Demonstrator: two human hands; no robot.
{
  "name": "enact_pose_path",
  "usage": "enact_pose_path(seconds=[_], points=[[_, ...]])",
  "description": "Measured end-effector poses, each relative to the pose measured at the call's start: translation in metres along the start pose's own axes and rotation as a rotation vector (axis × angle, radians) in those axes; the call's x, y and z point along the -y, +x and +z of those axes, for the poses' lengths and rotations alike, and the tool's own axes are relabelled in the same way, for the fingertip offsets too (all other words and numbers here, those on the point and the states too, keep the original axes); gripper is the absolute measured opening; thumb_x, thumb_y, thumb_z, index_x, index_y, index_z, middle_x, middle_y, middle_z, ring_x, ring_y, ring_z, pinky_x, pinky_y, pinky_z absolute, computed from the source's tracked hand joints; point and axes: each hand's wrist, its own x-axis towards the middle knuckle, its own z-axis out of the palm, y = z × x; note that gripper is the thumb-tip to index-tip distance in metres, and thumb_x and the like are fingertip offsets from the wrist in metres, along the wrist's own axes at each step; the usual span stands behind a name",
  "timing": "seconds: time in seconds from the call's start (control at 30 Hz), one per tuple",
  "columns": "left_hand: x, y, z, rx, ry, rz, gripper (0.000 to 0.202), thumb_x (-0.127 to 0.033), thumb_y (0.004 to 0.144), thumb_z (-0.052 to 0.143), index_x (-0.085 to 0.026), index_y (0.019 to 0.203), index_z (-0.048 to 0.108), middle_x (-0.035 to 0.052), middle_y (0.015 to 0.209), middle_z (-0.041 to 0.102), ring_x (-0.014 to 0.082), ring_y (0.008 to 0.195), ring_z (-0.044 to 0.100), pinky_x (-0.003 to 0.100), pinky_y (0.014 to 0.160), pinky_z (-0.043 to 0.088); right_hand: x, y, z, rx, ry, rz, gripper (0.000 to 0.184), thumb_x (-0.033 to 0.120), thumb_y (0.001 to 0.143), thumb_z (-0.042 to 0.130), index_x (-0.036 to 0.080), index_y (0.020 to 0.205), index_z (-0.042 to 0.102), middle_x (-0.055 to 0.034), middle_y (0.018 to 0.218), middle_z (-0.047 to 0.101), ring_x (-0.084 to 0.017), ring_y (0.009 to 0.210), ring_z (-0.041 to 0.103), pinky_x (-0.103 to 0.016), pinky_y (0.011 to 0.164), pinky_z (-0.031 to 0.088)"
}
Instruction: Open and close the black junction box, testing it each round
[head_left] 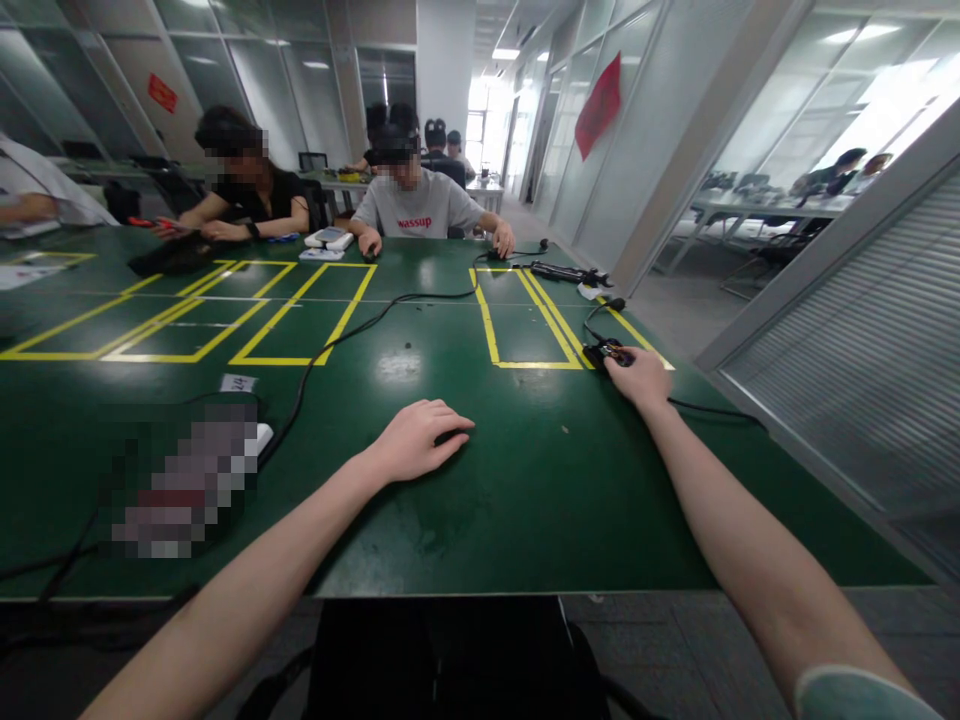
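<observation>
My left hand (420, 441) rests on the green tabletop (480, 520). Its fingers are stretched forward with the thumb apart, and nothing shows in it. Farther off at the right, my right hand (643, 378) has its fingers closed on a small black device with thin coloured wires (606, 352), near the corner of a yellow tape outline. The fingers hide part of this device, and its exact kind is not clear. A black cable with a round end (615, 304) lies just beyond it.
Yellow tape rectangles (536, 365) mark the table. A long black cable (360, 328) crosses it. A blurred-out object (195, 480) and a small number card (238, 383) lie at left. Beyond the tape lies a folded black tripod-like object (566, 273). Across sits a person (420, 205).
</observation>
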Motion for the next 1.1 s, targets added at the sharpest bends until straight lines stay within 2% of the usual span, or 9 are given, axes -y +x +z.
enact_pose_path(seconds=[0.17, 0.3, 0.4, 0.6, 0.7, 0.87, 1.1], points=[[0.001, 0.000, 0.001, -0.003, -0.002, 0.000, 0.025, -0.029, 0.102, 0.055, -0.021, 0.115, 0.075, 0.0069, 0.106, 0.078, 0.0216, 0.097, 0.071, 0.038, 0.090, 0.056, 0.003, 0.000, 0.002, 0.114, -0.040, -0.041, 0.044, 0.045, 0.077, 0.071, 0.017, 0.111, 0.077, -0.0167, 0.112, 0.075, -0.036, 0.101, 0.070, -0.042, 0.079, 0.056], [0.001, 0.000, 0.002, -0.007, -0.004, 0.000, 0.023, -0.028, 0.101, 0.056, -0.021, 0.114, 0.074, 0.0064, 0.106, 0.078, 0.0215, 0.097, 0.072, 0.037, 0.088, 0.056, 0.028, -0.018, -0.003, 0.228, -0.011, -0.124, 0.040, 0.045, 0.079, 0.073, 0.018, 0.108, 0.077, -0.0141, 0.109, 0.078, -0.034, 0.101, 0.072, -0.039, 0.077, 0.056], [0.001, 0.000, 0.001, -0.021, -0.011, -0.002, 0.025, -0.028, 0.101, 0.056, -0.021, 0.119, 0.072, 0.0068, 0.110, 0.078, 0.0221, 0.100, 0.071, 0.037, 0.090, 0.056, 0.058, -0.045, -0.004, 0.332, 0.102, -0.331, 0.033, 0.041, 0.079, 0.075, 0.020, 0.105, 0.077, -0.0103, 0.108, 0.078, -0.030, 0.100, 0.072, -0.037, 0.080, 0.056], [-0.003, 0.000, -0.002, -0.110, -0.044, 0.025, 0.039, -0.033, 0.098, 0.062, -0.022, 0.136, 0.063, 0.0108, 0.131, 0.069, 0.0256, 0.117, 0.066, 0.041, 0.099, 0.055, 0.111, -0.117, -0.014, 0.612, 0.470, -0.935, 0.029, 0.031, 0.080, 0.076, 0.020, 0.107, 0.074, -0.0063, 0.102, 0.076, -0.024, 0.093, 0.071, -0.035, 0.085, 0.055], [-0.003, 0.000, -0.003, -0.097, -0.049, 0.031, 0.044, -0.039, 0.092, 0.070, -0.023, 0.132, 0.065, 0.0104, 0.124, 0.072, 0.0268, 0.112, 0.067, 0.042, 0.098, 0.054, 0.124, -0.142, -0.022, 0.733, 0.582, -1.098, 0.028, 0.028, 0.079, 0.076, 0.019, 0.106, 0.073, -0.0068, 0.101, 0.076, -0.023, 0.092, 0.072, -0.034, 0.083, 0.056], [-0.001, 0.000, -0.003, -0.027, -0.045, -0.001, 0.053, -0.046, 0.084, 0.077, -0.019, 0.129, 0.065, 0.0066, 0.100, 0.076, 0.0245, 0.093, 0.071, 0.038, 0.086, 0.053, 0.126, -0.152, -0.024, 0.783, 0.681, -1.145, 0.033, 0.025, 0.079, 0.077, 0.018, 0.111, 0.073, -0.0114, 0.117, 0.076, -0.027, 0.106, 0.073, -0.037, 0.095, 0.055], [0.001, 0.000, -0.003, -0.007, -0.042, -0.014, 0.059, -0.050, 0.082, 0.078, -0.021, 0.131, 0.064, 0.0055, 0.101, 0.076, 0.0240, 0.092, 0.071, 0.036, 0.086, 0.052, 0.123, -0.148, -0.020, 0.785, 0.699, -1.139, 0.037, 0.024, 0.077, 0.080, 0.019, 0.112, 0.074, -0.0101, 0.118, 0.076, -0.027, 0.107, 0.073, -0.037, 0.095, 0.056]])
